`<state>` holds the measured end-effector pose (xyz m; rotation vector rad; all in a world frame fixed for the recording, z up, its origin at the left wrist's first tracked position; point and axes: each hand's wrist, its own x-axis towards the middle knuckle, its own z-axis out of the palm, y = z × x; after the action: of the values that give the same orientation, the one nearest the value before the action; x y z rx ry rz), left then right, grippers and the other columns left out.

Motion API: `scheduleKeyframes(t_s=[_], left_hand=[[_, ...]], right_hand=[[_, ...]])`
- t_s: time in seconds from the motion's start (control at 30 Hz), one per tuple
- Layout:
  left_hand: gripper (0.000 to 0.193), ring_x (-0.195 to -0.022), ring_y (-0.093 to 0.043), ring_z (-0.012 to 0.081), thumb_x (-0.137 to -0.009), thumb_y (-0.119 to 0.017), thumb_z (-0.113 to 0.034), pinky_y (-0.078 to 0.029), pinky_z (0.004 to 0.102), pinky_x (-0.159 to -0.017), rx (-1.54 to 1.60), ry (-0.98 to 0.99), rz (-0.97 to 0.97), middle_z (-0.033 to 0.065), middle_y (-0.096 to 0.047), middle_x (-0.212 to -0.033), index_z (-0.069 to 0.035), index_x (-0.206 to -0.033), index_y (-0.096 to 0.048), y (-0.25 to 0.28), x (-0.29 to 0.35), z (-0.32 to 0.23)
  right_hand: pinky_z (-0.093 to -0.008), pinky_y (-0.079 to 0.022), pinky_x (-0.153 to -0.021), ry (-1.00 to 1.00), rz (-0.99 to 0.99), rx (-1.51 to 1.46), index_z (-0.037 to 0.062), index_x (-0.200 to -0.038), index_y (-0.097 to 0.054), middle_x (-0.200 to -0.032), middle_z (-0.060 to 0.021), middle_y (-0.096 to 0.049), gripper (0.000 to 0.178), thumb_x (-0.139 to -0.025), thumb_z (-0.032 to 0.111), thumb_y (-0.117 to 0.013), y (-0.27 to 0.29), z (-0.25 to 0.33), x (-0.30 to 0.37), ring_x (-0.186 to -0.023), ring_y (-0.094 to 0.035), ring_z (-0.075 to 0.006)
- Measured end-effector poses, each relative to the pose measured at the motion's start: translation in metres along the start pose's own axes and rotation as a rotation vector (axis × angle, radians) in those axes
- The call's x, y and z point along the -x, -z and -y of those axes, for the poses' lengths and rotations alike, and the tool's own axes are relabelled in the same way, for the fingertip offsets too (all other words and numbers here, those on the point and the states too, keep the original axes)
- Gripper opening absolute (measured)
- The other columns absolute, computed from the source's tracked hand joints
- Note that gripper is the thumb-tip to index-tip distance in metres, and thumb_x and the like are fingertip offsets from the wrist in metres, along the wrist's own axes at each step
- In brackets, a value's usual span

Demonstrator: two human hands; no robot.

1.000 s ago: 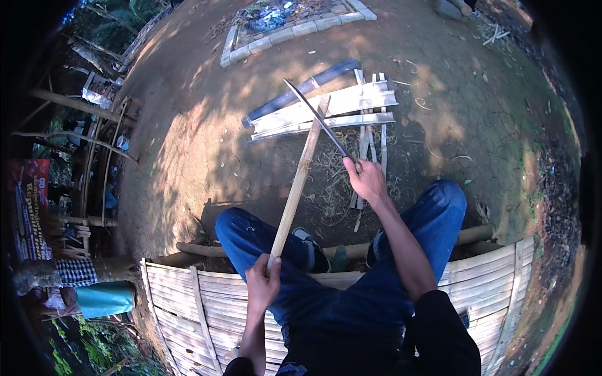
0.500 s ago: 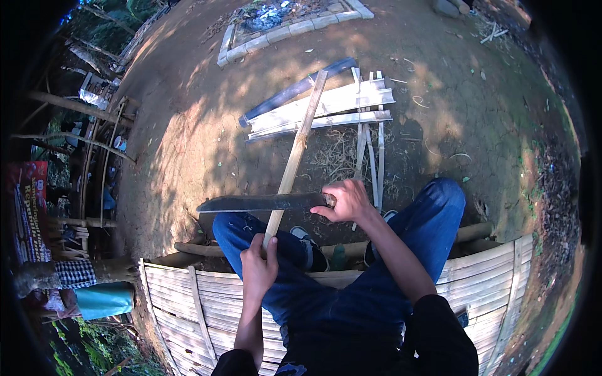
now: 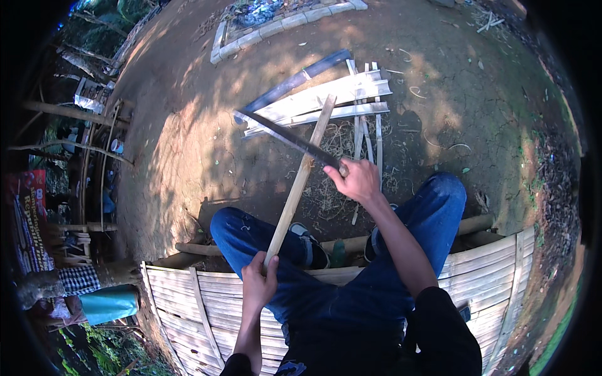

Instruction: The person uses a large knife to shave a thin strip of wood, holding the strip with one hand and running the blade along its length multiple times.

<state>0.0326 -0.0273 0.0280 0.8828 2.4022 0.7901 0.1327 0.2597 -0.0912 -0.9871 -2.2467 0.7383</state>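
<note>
My left hand [image 3: 259,280] is closed around the near end of a long pale bamboo strip [image 3: 290,202], which slants up and away to the right over my left leg. Wrapped round the handle of a machete, my right hand [image 3: 359,180] sits above the gap between my knees. The dark machete blade [image 3: 285,134] points up and to the left. It crosses the strip near a rough node with frayed fibres, beyond the strip's middle. Whether the edge bites into the strip cannot be made out.
I sit on a slatted bamboo bench [image 3: 188,308]. Ahead on the dirt lie split bamboo pieces [image 3: 301,105], thin strips [image 3: 369,139] and curled shavings [image 3: 332,188]. A brick-edged fire pit [image 3: 285,25] is farther off. Cloths [image 3: 110,305] hang at the left.
The machete has moved away from me along the strip, and its tip has swung from pointing left to up-left. The strip's far end has shifted lower and to the right.
</note>
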Motion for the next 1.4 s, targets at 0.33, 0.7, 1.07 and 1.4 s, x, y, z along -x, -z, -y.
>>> scheduleKeyframes(t_s=[0.33,0.7,1.07,1.4], left_hand=[[0.023,-0.047,-0.044,0.0120,-0.095,-0.062,-0.016,-0.035,0.0320,-0.046,0.017,-0.083,-0.075,0.0126,-0.051,-0.055,0.001,-0.080,-0.058,-0.005,-0.013,0.013],[0.022,-0.048,-0.043,0.0085,-0.095,-0.063,-0.016,-0.034,0.0311,-0.045,0.032,-0.018,-0.027,0.0096,-0.049,-0.053,0.001,-0.082,-0.061,0.006,0.010,0.040],[0.025,-0.048,-0.043,0.0109,-0.096,-0.061,-0.016,-0.033,0.0321,-0.046,-0.001,0.019,0.001,0.0115,-0.048,-0.053,0.002,-0.079,-0.058,0.003,0.013,0.024],[0.025,-0.048,-0.040,0.0083,-0.096,-0.061,-0.017,-0.031,0.0309,-0.045,0.064,-0.028,0.011,0.0067,-0.045,-0.052,0.001,-0.079,-0.058,-0.006,0.002,0.028]], right_hand=[[-0.0385,-0.048,-0.046,0.474,0.102,-0.041,0.0112,-0.065,-0.065,-0.051,-0.0063,-0.059,0.060,-0.072,0.071,-0.069,-0.007,0.050,0.046,-0.046,-0.062,-0.0268],[-0.0465,-0.053,-0.054,0.011,0.341,-0.114,0.0104,-0.075,-0.070,-0.053,-0.0131,-0.061,0.063,-0.083,0.072,-0.056,-0.013,0.018,0.017,-0.053,-0.066,-0.0328],[-0.0425,-0.053,-0.053,-0.012,0.237,0.042,0.0092,-0.064,-0.066,-0.050,-0.0099,-0.059,0.066,-0.077,0.074,-0.062,-0.019,0.000,0.011,-0.055,-0.066,-0.0320],[-0.0404,-0.052,-0.051,0.470,0.185,-0.066,0.0073,-0.061,-0.062,-0.049,-0.0082,-0.057,0.058,-0.076,0.062,-0.071,0.000,0.048,0.042,-0.050,-0.063,-0.0303]])
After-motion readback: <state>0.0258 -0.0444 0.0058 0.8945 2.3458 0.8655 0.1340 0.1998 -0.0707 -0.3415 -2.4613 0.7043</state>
